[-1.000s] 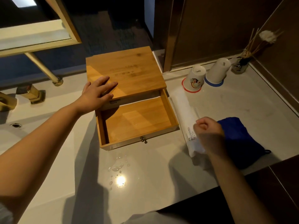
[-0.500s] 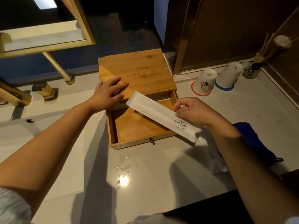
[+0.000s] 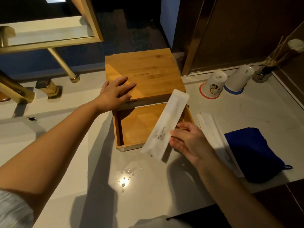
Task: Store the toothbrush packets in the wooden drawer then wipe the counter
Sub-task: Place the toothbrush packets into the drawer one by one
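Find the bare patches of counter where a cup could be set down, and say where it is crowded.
Free: the counter in front of the open drawer, though water drops lie there; also the stretch between the upturned cups and the blue cloth. Crowded: right of the drawer, where spare packets lie against the cloth.

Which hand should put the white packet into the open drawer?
The right hand: it already holds the long white paper toothbrush packet over the open wooden drawer. The left hand rests flat on the wooden box top.
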{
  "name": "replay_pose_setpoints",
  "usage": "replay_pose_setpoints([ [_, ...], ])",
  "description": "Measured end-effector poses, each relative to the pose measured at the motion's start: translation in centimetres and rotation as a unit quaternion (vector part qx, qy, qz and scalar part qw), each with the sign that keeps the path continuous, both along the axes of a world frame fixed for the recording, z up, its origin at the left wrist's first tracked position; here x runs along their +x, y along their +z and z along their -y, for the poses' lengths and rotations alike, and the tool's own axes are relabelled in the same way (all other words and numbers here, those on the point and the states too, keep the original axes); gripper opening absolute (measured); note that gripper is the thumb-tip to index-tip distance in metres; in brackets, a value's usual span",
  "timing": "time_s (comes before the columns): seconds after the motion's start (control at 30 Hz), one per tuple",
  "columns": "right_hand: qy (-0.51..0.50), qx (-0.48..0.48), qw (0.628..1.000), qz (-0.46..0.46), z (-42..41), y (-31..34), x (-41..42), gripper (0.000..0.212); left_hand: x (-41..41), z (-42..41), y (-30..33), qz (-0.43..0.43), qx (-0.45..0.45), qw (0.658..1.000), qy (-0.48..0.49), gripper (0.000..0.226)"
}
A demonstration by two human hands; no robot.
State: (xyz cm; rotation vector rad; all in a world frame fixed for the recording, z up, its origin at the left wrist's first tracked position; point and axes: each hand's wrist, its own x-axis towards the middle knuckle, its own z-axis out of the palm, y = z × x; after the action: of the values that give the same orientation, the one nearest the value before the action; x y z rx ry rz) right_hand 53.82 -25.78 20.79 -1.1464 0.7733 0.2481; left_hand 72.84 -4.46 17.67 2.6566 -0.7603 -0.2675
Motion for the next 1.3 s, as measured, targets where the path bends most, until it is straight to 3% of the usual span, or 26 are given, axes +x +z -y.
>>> replay_pose_setpoints([
  [0.1, -0.037, -0.014, 0.999, -0.002, -2.2, -0.7, -0.3, 0.037, 0.0, 0.0, 0.1, 0.001, -0.002, 1.000, 0.002, 0.047],
  [0.33, -0.130, 0.019, 0.991, 0.012, -5.4, -1.1, 0.3, 0.036, -0.1, 0.0, 0.0, 0.001, -0.006, 1.000, 0.000, 0.047],
  [0.5, -0.095, 0.100, 0.990, -0.006, -5.7, -0.3, 1.0, 0.037, 0.0, 0.0, 0.0, -0.005, -0.004, 1.000, 0.006, 0.047],
  [0.57, -0.021, 0.017, 1.000, 0.013, -5.1, -0.1, 0.4, 0.024, 0.0, 0.0, 0.0, -0.004, -0.004, 1.000, 0.007, 0.047],
  [0.6, 0.035, -0.121, 0.990, 0.062, -4.5, -0.2, 0.1, 0.015, 0.0, -0.1, 0.0, -0.001, -0.004, 1.000, 0.005, 0.047],
  [0.63, 0.100, -0.306, 0.937, 0.137, -3.6, -0.4, 0.0, 0.012, 0.0, -0.1, 0.0, 0.001, -0.004, 1.000, 0.003, 0.047],
  [0.67, 0.178, -0.473, 0.840, 0.197, -2.6, -0.8, 0.2, 0.018, 0.0, -0.1, -0.1, 0.002, -0.005, 1.000, 0.002, 0.047],
  [0.7, 0.268, -0.585, 0.738, 0.202, -1.9, -1.0, 0.6, 0.027, 0.0, -0.1, -0.1, 0.002, -0.005, 1.000, 0.001, 0.047],
  [0.73, 0.343, -0.640, 0.665, 0.175, -1.4, -1.0, 1.2, 0.036, 0.0, -0.1, -0.1, 0.001, -0.006, 1.000, 0.000, 0.047],
  [0.77, 0.399, -0.659, 0.621, 0.144, -1.1, -1.2, 1.9, 0.043, 0.1, -0.1, -0.2, 0.002, -0.005, 1.000, -0.001, 0.047],
  [0.9, 0.505, -0.626, 0.588, 0.082, -2.0, -2.6, 3.2, 0.059, 0.3, -0.1, -0.4, 0.003, -0.001, 1.000, 0.002, 0.047],
  [1.0, 0.547, -0.585, 0.597, 0.053, -2.9, -3.5, 3.8, 0.062, 0.4, -0.1, -0.6, 0.006, 0.002, 1.000, 0.002, 0.047],
  [1.3, 0.562, -0.609, 0.560, 0.011, -4.8, -4.4, 4.6, 0.067, 0.5, -0.1, -0.9, 0.011, -0.005, 1.000, 0.005, 0.046],
])
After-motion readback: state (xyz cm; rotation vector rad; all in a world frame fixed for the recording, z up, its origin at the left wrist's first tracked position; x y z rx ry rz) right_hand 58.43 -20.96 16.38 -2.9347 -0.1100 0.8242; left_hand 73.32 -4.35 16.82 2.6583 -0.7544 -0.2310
